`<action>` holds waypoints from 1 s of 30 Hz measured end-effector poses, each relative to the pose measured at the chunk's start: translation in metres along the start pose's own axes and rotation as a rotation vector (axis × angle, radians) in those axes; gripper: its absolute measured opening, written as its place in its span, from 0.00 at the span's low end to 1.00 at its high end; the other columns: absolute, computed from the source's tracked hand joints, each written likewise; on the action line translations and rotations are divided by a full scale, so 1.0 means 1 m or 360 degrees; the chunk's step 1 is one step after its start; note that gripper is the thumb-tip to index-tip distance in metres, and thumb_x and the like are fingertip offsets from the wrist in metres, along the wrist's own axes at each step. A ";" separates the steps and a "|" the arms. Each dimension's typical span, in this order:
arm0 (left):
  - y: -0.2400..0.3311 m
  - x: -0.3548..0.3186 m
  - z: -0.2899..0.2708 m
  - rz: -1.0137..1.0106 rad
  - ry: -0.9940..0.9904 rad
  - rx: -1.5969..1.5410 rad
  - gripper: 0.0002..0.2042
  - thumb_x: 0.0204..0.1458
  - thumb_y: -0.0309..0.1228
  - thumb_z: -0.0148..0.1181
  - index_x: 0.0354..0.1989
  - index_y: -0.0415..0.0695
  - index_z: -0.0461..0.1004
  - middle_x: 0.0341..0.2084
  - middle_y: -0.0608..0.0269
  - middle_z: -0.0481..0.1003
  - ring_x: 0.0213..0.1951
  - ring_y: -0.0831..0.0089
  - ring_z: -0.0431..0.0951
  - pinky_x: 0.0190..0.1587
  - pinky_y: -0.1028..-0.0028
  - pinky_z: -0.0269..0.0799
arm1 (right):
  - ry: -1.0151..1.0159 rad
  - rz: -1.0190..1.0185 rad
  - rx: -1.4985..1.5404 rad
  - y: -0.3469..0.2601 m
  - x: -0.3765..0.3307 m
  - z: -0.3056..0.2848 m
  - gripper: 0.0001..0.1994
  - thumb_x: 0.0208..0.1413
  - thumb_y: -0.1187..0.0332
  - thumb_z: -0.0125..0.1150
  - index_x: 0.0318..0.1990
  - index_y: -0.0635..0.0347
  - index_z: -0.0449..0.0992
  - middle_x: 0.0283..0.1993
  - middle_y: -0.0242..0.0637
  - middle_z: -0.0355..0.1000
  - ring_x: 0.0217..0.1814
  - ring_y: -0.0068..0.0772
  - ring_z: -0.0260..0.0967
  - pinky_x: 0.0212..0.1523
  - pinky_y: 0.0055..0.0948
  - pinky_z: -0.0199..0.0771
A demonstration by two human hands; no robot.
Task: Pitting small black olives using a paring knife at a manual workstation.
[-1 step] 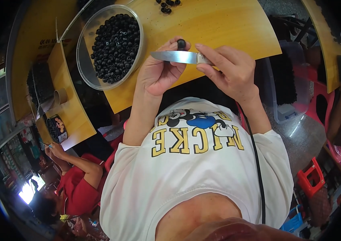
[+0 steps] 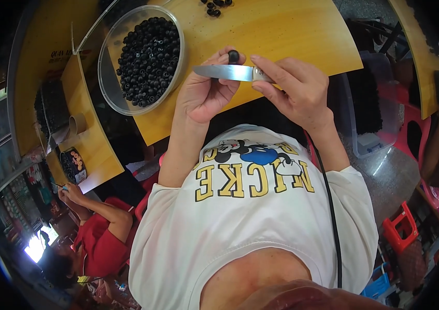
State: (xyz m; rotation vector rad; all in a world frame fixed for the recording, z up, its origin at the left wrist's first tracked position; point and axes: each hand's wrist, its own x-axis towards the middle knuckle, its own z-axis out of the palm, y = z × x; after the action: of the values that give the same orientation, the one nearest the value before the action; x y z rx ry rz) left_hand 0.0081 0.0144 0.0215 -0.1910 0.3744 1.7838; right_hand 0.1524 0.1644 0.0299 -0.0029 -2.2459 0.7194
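The left hand (image 2: pixel 204 93) pinched a small black berry (image 2: pixel 234 56) at its fingertips, held up above the near edge of the yellow desk (image 2: pixel 292 31). The right hand (image 2: pixel 294 88) was closed on the handle of a knife (image 2: pixel 230 72), its steel blade lying flat across the left fingers just below the berry. The berry looked light, round and smooth (likely slippery once cut), so a firm pinch on its sides, clear of the edge, would suit it best. A clear bowl (image 2: pixel 107 88) heaped with the same black berries stood to the left on the desk. A few loose ones (image 2: pixel 217 6) lay at the far edge.
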 end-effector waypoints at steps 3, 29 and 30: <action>-0.003 -0.003 -0.002 0.0011 -0.0034 -0.0055 0.13 0.55 0.22 0.59 0.48 0.34 0.69 0.43 0.47 0.73 0.35 0.73 0.75 0.34 0.83 0.74 | 0.0005 -0.0025 -0.0043 0.000 0.000 0.001 0.19 0.46 0.64 0.71 0.48 0.56 0.80 0.24 0.34 0.71 0.21 0.30 0.67 0.21 0.25 0.65; -0.001 -0.004 -0.016 -0.0109 -0.0144 -0.0186 0.18 0.51 0.23 0.60 0.50 0.31 0.67 0.38 0.52 0.71 0.34 0.71 0.70 0.32 0.80 0.69 | -0.0056 0.0049 0.0023 0.009 -0.008 0.006 0.18 0.49 0.63 0.69 0.48 0.57 0.80 0.23 0.35 0.70 0.20 0.30 0.66 0.21 0.26 0.65; 0.000 -0.004 -0.016 -0.0117 -0.0179 -0.0144 0.17 0.51 0.23 0.60 0.49 0.31 0.68 0.38 0.52 0.71 0.34 0.71 0.70 0.32 0.80 0.69 | -0.0056 0.0050 0.0022 0.010 -0.009 0.007 0.18 0.49 0.63 0.69 0.48 0.57 0.80 0.23 0.35 0.70 0.20 0.30 0.66 0.21 0.26 0.65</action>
State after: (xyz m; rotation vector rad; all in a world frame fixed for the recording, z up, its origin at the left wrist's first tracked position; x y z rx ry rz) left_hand 0.0085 0.0051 0.0082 -0.1650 0.2038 1.7314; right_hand 0.1519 0.1677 0.0148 -0.0186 -2.2789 0.7573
